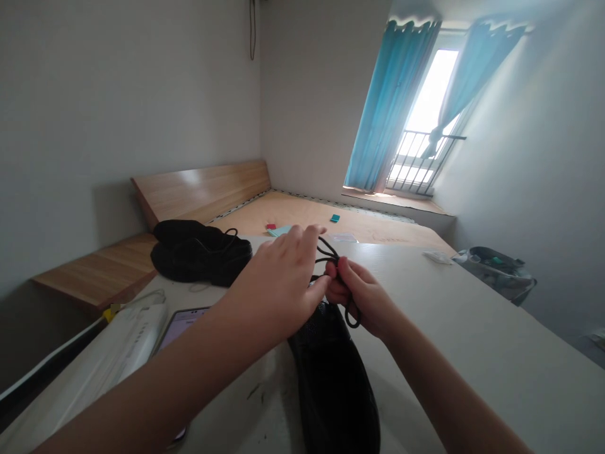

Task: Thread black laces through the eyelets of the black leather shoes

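A black shoe [331,372] lies on the white table in front of me, its opening towards me. Above its front end, my right hand [357,287] pinches a thin black shoelace [352,315], with one loop hanging below the fingers and others rising above them. My left hand [288,277] is closed just to the left, at the loops' other end, with its thumb near the right fingers. Its grip on the lace is partly hidden behind the hand. More black shoes [201,252] sit together at the table's far left, a lace loop sticking up from one.
On the left are a phone [184,318], partly under my left forearm, and a white plastic package [113,359]. Beyond the white table [454,340] stands a bed [302,208] with small items on it. A lined bin [496,271] is at the right.
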Demonstrator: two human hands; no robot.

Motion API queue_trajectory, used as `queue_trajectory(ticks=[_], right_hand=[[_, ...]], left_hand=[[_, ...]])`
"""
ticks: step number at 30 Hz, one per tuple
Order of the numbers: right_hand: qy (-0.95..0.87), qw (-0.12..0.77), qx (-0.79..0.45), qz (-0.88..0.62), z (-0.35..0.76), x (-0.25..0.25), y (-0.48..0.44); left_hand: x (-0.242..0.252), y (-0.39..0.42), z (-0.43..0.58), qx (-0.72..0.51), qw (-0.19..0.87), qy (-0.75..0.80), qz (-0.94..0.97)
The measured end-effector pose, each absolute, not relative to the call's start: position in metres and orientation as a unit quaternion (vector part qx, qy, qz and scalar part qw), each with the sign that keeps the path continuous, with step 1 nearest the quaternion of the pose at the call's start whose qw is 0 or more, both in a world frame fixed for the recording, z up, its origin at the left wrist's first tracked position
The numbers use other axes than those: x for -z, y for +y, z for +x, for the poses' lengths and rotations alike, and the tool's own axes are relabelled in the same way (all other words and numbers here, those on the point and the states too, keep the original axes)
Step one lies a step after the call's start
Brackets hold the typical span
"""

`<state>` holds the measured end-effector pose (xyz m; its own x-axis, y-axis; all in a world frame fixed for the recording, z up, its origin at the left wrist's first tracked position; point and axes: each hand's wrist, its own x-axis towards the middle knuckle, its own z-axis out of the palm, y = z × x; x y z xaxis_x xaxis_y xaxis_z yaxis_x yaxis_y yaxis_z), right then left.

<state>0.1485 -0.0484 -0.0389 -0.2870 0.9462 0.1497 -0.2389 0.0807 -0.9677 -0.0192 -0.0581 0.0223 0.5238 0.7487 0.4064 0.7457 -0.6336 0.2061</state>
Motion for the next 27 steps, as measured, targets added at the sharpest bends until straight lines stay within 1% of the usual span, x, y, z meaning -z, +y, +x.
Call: queue_trajectory(ticks=[2, 5, 11, 16, 21, 27], right_hand=[[-0.522, 0.504, -0.608, -0.323, 0.152, 0.044, -0.049], [-0.497, 0.516, -0.617, -0.325, 0.157, 0.05, -0.05], [-0.469, 0.543, -0.612, -0.333, 0.16, 0.052, -0.049], [-0.428, 0.567, -0.617, -0.339, 0.166, 0.054, -0.043], [-0.34, 0.597, -0.623, -0.374, 0.18, 0.061, -0.03], [-0.267, 0.608, -0.638, -0.39, 0.197, 0.073, -0.013]], left_hand=[[-0.017, -0.054, -0.015, -0.2, 0.009, 0.433, 0.879], [-0.014, -0.051, -0.01, -0.144, 0.059, 0.425, 0.892], [-0.023, -0.045, -0.015, -0.154, 0.061, 0.418, 0.893], [-0.03, -0.039, -0.027, -0.175, 0.039, 0.45, 0.875], [-0.035, -0.028, -0.043, -0.233, 0.048, 0.5, 0.833], [-0.044, -0.018, -0.061, -0.387, 0.078, 0.484, 0.781]])
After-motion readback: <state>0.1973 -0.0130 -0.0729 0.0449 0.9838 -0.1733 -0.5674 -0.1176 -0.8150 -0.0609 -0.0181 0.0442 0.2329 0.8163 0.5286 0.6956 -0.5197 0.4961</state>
